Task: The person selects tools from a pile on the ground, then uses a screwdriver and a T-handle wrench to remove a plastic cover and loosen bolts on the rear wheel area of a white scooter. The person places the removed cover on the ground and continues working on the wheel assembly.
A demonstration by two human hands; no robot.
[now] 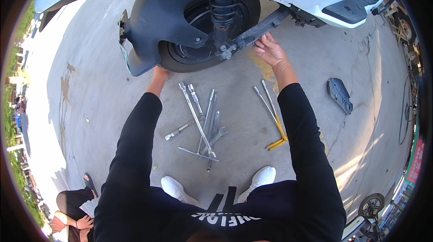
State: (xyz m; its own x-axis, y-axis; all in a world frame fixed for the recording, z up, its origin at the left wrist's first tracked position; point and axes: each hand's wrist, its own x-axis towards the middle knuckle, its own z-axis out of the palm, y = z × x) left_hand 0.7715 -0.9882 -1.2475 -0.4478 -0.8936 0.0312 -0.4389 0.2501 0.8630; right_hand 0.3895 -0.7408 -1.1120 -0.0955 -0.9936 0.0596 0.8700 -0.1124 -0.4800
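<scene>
A scooter's rear wheel [198,65], with its black mudguard [155,21] and coil-spring shock absorber [224,5], stands in front of me. My left hand [160,73] reaches under the tyre at the mudguard's lower edge; its fingers are hidden behind them. At the lower edge of the dark swingarm [259,30], my right hand [269,52] has its fingers curled and pressed together. Whatever they may hold is too small to make out. Bolts [226,52] show at the swingarm's end near the wheel hub.
Several wrenches and socket bars [198,120] lie crossed on the concrete between my arms. Two yellow-handled socket wrenches [278,129] lie by my right forearm. A black plastic cover [339,95] rests farther right. Another person [74,215] sits at lower left; a parked two-wheeler [370,206] stands lower right.
</scene>
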